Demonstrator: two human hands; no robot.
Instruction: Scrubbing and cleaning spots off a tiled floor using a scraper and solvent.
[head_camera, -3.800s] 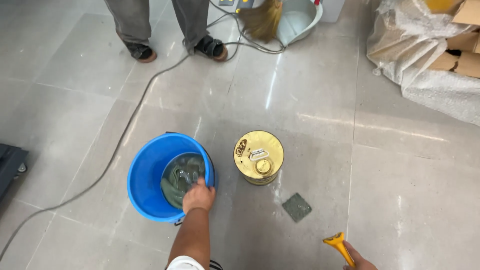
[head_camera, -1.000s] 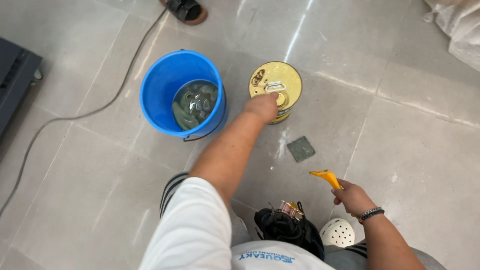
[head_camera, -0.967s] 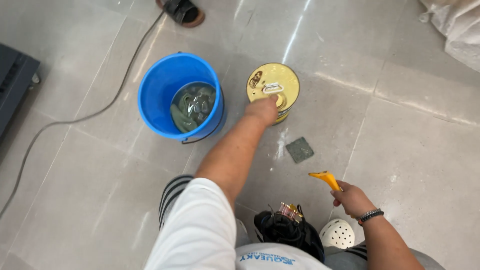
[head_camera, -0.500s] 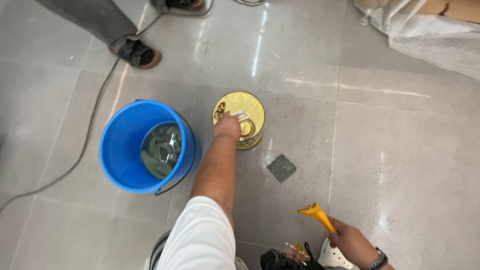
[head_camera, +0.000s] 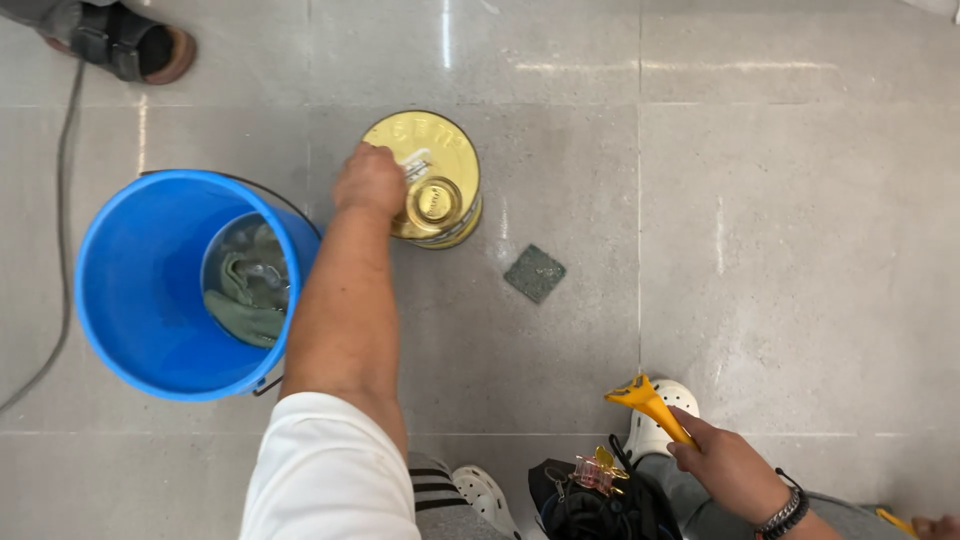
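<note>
Left hand (head_camera: 370, 180) rests closed on the gold can (head_camera: 425, 180) straight ahead; right hand (head_camera: 725, 465), nearer the body, grips a yellow scraper (head_camera: 648, 402).

The floor (head_camera: 800, 250) is laid with large grey stone-look tiles, divided by thin pale grout lines. Overhead light is reflected as soft white streaks near the far edge of the floor. A dark cable (head_camera: 62, 250) is trailed along the left edge. A sandalled foot (head_camera: 130, 45) of another person is seen at the far left corner.
</note>
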